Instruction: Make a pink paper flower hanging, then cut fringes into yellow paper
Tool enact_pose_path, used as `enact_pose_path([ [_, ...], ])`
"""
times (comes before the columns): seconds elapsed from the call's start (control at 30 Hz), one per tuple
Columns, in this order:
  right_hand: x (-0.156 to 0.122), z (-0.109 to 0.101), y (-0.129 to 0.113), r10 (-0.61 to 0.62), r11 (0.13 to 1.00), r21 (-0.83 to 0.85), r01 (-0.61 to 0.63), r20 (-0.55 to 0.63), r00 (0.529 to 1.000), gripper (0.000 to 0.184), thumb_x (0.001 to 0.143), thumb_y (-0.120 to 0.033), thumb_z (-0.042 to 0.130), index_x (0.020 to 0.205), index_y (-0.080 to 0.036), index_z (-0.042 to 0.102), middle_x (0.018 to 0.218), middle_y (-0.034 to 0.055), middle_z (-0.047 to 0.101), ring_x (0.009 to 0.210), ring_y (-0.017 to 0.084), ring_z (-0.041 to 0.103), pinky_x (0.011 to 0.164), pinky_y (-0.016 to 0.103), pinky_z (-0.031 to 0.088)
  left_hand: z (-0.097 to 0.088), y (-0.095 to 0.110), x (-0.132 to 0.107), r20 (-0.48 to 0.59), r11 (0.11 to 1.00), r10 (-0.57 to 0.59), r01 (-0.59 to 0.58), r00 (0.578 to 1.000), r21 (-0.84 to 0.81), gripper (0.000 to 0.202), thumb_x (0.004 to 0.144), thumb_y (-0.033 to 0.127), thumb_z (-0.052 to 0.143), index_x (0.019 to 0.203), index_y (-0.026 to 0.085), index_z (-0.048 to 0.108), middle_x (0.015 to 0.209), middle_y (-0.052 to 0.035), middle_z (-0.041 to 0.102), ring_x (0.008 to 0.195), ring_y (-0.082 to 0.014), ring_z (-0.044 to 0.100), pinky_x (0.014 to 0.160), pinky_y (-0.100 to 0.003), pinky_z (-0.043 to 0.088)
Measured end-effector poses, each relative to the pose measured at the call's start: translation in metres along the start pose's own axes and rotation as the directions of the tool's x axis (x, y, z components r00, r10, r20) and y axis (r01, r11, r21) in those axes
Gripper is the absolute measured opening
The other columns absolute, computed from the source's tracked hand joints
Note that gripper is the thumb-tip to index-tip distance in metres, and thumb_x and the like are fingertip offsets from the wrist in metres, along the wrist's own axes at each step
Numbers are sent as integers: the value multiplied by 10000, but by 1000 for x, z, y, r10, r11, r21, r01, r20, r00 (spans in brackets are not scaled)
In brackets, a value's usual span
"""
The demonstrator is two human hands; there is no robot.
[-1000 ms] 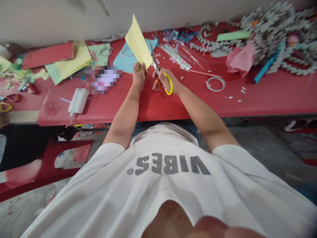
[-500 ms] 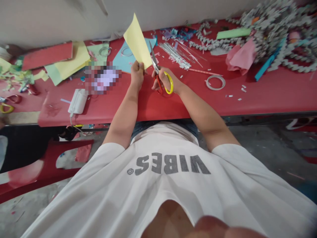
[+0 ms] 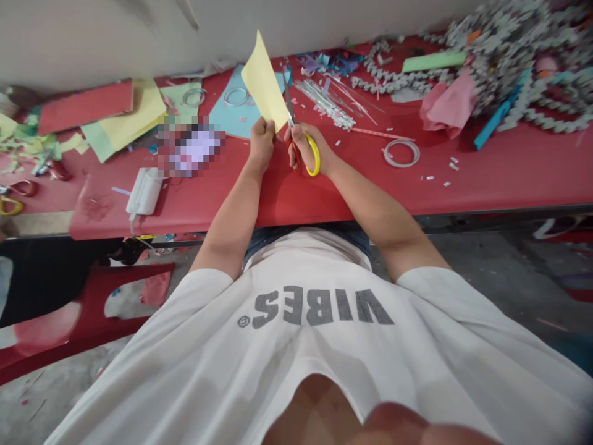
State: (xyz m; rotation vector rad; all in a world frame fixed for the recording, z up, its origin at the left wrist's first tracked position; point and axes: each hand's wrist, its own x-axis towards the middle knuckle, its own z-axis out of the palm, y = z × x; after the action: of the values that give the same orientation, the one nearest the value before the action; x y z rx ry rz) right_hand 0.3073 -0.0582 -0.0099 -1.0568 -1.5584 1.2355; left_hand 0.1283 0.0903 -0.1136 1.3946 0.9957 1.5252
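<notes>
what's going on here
A person at a red table holds a sheet of yellow paper up in their left hand. Their right hand grips red-and-yellow-handled scissors, blades right at the paper's edge. Nearby lie a pale blue sheet, silvery paper strips and a heap of grey paper chain.

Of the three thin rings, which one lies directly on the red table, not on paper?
The ring right of the right hand; the other two lie on the pale blue sheet and the pale green sheet.
</notes>
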Motion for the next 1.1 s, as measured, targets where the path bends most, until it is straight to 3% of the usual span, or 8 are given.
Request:
enact_pose_path([
  [0.17, 3, 0, 0, -52, 999, -3, 52, -16, 999, 858, 849, -1094, 417, 1095, -293, 603, 590, -74, 553, 540, 168, 597, 765, 418, 669, 1, -2, 1, 38, 1000, -20, 19, 999, 25, 644, 958, 874, 658, 907, 236, 590, 685, 36, 582, 710, -121, 629, 678, -296, 449],
  [0.33, 2, -1, -5, -22, 1000, -21, 21, -22, 1000, 891, 786, -1135, 443, 1039, -298, 612, 583, -53, 551, 725, 225, 720, 864, 500, 683, 2, -1, 0, 7, 1000, 7, -7, 1000, 3, 694, 919, 913, 665, 907, 221, 617, 679, 35, 570, 621, -127, 575, 649, -305, 405],
  [0.47, -2, -2, -6, -67, 996, -66, 66, -21, 997, 853, 880, -1065, 426, 1106, -267, 626, 602, -92, 534, 552, 130, 601, 782, 371, 641, 4, 2, -1, -14, 1000, 1, -2, 1000, -23, 676, 913, 892, 705, 880, 223, 614, 656, 40, 540, 590, -131, 568, 619, -305, 372],
  [0.6, 0, -1, -2, -69, 997, -30, 68, -21, 997, 805, 920, -1053, 403, 1076, -290, 603, 598, -72, 542, 531, 182, 600, 666, 364, 629, 4, 6, -1, -22, 1000, -19, 19, 1000, -21, 648, 930, 863, 709, 878, 227, 593, 643, 59, 533, 580, -114, 578, 596, -283, 372],
  [0.73, 7, -3, 5, -37, 998, 60, 35, 28, 999, 832, 901, -1083, 340, 1004, -279, 531, 607, -53, 547, 606, 226, 721, 645, 370, 664, 3, 10, 0, 10, 997, -80, 80, 997, 7, 603, 983, 825, 651, 910, 230, 583, 616, 73, 548, 646, -78, 615, 602, -244, 403],
  [0.87, 11, -8, 9, -9, 996, 93, 0, 96, 995, 886, 833, -1128, 367, 977, -271, 538, 619, -28, 591, 673, 245, 768, 711, 398, 704, 4, 14, -2, 3, 998, -62, 62, 998, -15, 630, 885, 842, 778, 889, 233, 616, 641, 49, 563, 638, -145, 661, 623, -310, 423],
  [0.97, 9, -9, 7, -8, 995, 103, -1, 84, 996, 874, 835, -1125, 369, 991, -285, 553, 649, -18, 610, 691, 262, 775, 727, 435, 713, 4, 18, -5, 18, 998, -68, 68, 998, 16, 608, 927, 824, 772, 889, 240, 608, 652, 34, 562, 704, -159, 688, 683, -322, 484],
  [1.1, 6, -7, 3, -38, 995, 92, 35, 39, 999, 848, 864, -1107, 367, 1024, -296, 559, 684, -14, 626, 669, 263, 763, 627, 413, 669, 2, 18, -7, 32, 999, -50, 50, 998, 8, 621, 893, 843, 791, 886, 244, 626, 675, 21, 571, 717, -175, 686, 705, -328, 519],
])
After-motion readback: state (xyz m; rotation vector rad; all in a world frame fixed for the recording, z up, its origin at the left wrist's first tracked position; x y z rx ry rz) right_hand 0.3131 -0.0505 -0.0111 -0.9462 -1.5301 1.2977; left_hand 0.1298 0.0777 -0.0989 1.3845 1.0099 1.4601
